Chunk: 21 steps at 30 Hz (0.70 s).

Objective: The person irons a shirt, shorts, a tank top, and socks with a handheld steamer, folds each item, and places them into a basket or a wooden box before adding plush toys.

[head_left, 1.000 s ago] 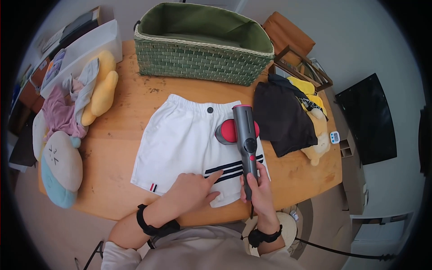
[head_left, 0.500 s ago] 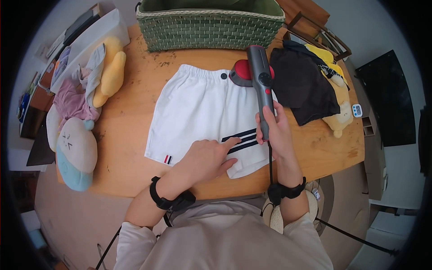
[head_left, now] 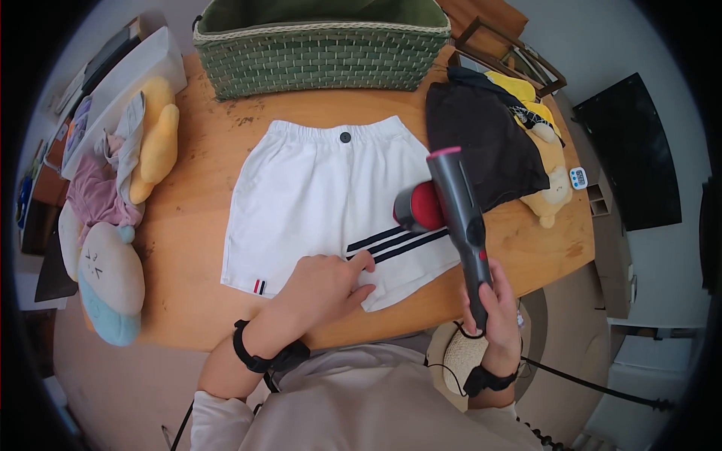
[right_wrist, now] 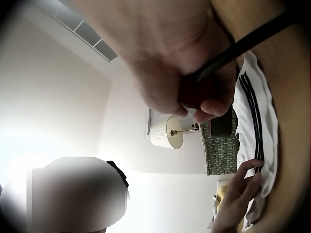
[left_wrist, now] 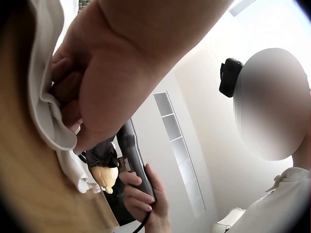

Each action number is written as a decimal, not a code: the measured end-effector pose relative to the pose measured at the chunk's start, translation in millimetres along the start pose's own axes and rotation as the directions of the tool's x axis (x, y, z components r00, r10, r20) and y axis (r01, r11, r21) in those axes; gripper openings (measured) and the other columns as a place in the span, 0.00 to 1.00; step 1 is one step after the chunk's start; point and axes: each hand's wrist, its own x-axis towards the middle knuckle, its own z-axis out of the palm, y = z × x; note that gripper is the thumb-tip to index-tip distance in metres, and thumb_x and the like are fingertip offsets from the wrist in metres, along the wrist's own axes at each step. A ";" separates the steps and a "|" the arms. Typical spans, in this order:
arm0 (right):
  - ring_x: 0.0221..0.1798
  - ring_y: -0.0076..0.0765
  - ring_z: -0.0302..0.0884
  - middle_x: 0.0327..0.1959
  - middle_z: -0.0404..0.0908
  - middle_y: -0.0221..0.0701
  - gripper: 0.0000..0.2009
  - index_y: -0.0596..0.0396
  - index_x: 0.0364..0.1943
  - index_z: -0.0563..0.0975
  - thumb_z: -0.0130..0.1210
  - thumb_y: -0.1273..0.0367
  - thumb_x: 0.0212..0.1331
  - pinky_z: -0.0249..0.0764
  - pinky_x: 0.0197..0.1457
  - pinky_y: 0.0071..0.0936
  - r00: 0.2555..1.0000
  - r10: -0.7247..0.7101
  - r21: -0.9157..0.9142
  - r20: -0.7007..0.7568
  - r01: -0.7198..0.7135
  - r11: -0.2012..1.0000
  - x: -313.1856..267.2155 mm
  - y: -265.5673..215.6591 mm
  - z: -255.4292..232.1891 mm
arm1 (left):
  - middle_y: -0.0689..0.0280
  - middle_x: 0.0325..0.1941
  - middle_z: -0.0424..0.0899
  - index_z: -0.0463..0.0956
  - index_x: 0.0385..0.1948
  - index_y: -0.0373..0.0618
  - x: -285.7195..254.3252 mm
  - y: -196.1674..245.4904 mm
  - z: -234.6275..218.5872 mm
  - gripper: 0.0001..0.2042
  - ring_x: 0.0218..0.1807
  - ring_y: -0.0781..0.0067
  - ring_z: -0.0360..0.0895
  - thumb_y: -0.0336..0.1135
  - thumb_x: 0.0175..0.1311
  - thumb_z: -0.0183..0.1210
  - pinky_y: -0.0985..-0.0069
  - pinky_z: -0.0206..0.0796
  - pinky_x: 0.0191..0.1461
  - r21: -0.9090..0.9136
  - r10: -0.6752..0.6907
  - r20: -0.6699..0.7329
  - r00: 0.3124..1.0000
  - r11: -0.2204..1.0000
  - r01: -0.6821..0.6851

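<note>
White shorts [head_left: 301,195] with dark stripes on one leg lie flat, waistband away from the body. My left hand [head_left: 323,286] rests at the lower hem beside the stripes, index finger bent onto the cloth, thumb apart. My right hand [head_left: 496,304] grips the handle of a grey handheld steamer [head_left: 457,199], whose red and grey head is over the right part of the shorts; contact with the cloth cannot be told. The left wrist view shows fabric [left_wrist: 43,97] raised beside my left hand [left_wrist: 107,87]. A cable passes my right hand [right_wrist: 184,63] in the right wrist view.
A green woven basket [head_left: 323,60] stands at the back of the wooden table [head_left: 188,286]. Plush toys [head_left: 113,270] and a white bin [head_left: 162,64] are on the left. Dark clothing [head_left: 481,143], a tan plush [head_left: 553,199] and a small timer [head_left: 577,178] are on the right.
My right hand has brought the steamer from near the waistband toward the body and right, down to the striped leg. The left index finger is more bent. The head view has shifted.
</note>
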 end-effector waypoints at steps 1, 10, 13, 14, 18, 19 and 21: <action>0.14 0.20 0.67 0.31 0.75 0.34 0.25 0.53 0.68 0.58 0.53 0.61 0.74 0.60 0.15 0.18 0.999 0.035 -0.013 -0.001 -0.035 0.999 -11.3 3.4 -5.9 | 0.68 0.16 0.79 0.74 0.44 0.51 0.6 -0.9 -0.3 0.11 0.23 0.58 0.80 0.41 0.65 0.63 0.62 0.68 0.29 -0.002 0.004 0.003 1.000 1.000 -0.004; 0.12 0.19 0.65 0.28 0.76 0.33 0.32 0.55 0.69 0.58 0.60 0.57 0.68 0.60 0.14 0.16 0.991 0.067 -0.073 -0.115 -0.075 0.994 -67.2 28.6 -47.6 | 0.63 0.18 0.80 0.76 0.37 0.50 -0.4 -0.4 -1.2 0.08 0.27 0.54 0.81 0.42 0.65 0.62 0.58 0.70 0.32 -0.009 0.015 -0.014 1.000 1.000 -0.015; 0.12 0.18 0.65 0.25 0.75 0.31 0.34 0.57 0.69 0.58 0.62 0.57 0.67 0.58 0.14 0.14 0.985 0.031 -0.069 -0.170 -0.043 0.997 -64.3 28.1 -42.4 | 0.61 0.18 0.80 0.76 0.38 0.50 -1.4 2.2 -4.9 0.08 0.27 0.52 0.82 0.42 0.66 0.61 0.59 0.71 0.33 -0.019 0.038 0.003 0.999 0.999 -0.038; 0.12 0.17 0.64 0.24 0.74 0.30 0.34 0.57 0.69 0.58 0.62 0.57 0.67 0.58 0.14 0.13 0.986 0.007 -0.101 -0.166 -0.024 0.995 -59.8 25.0 -36.0 | 0.63 0.18 0.80 0.76 0.40 0.49 -1.7 3.9 -8.0 0.09 0.27 0.53 0.81 0.41 0.67 0.61 0.59 0.71 0.33 -0.026 0.023 0.043 0.999 0.999 -0.022; 0.15 0.14 0.65 0.28 0.74 0.27 0.32 0.56 0.68 0.59 0.62 0.68 0.63 0.58 0.15 0.13 0.975 0.029 -0.093 -0.220 -0.050 0.994 -36.1 4.0 -5.7 | 0.63 0.23 0.81 0.76 0.42 0.47 -6.4 13.8 -15.8 0.10 0.31 0.54 0.81 0.40 0.66 0.61 0.61 0.73 0.38 -0.072 0.000 0.158 0.987 0.997 0.012; 0.16 0.14 0.65 0.29 0.74 0.27 0.32 0.55 0.68 0.60 0.62 0.70 0.61 0.60 0.16 0.14 0.982 0.054 -0.097 -0.184 -0.072 0.993 -30.2 -1.5 -0.1 | 0.64 0.27 0.82 0.76 0.44 0.47 -18.3 16.8 -15.2 0.11 0.34 0.54 0.81 0.39 0.66 0.61 0.62 0.73 0.40 -0.023 0.087 0.076 0.993 0.996 -0.086; 0.17 0.14 0.66 0.31 0.74 0.26 0.33 0.55 0.68 0.60 0.62 0.73 0.59 0.61 0.18 0.14 0.985 0.089 -0.096 -0.146 -0.104 0.990 -21.1 -8.2 8.5 | 0.64 0.31 0.82 0.77 0.46 0.47 -34.7 23.1 -19.7 0.12 0.37 0.55 0.81 0.39 0.65 0.62 0.63 0.73 0.42 0.029 0.172 0.006 0.985 0.985 -0.172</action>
